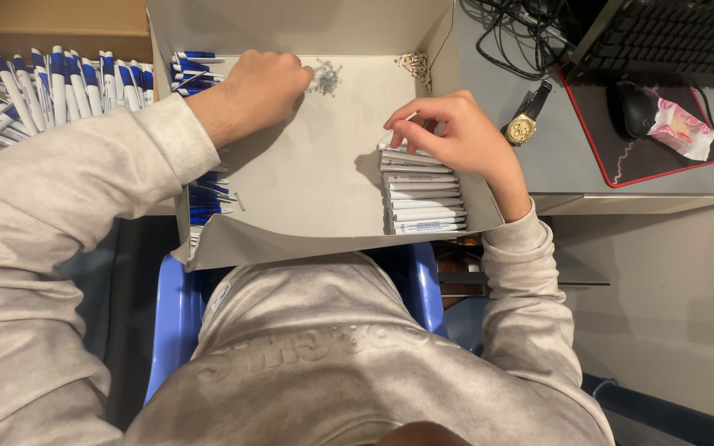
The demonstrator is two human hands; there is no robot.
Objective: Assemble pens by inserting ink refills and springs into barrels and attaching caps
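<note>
**Head view: springs in one hand, barrels under the other**

Head view looks straight down on my shallow grey box [307,223]. My left hand [262,83] is curled knuckles-up at the little heap of metal springs [326,78], fingertips pinched at its edge; whether a spring is already caught I cannot tell. My right hand [452,132] rests bent-fingered on the top of the row of white pen barrels [421,194], thumb and forefinger closing on the uppermost one. To do this well, I judge I should tease out one spring only, since they tangle, and lift the top barrel without nudging the stack. Blue-and-white pens [51,87] lie heaped in the carton to my left.
</note>
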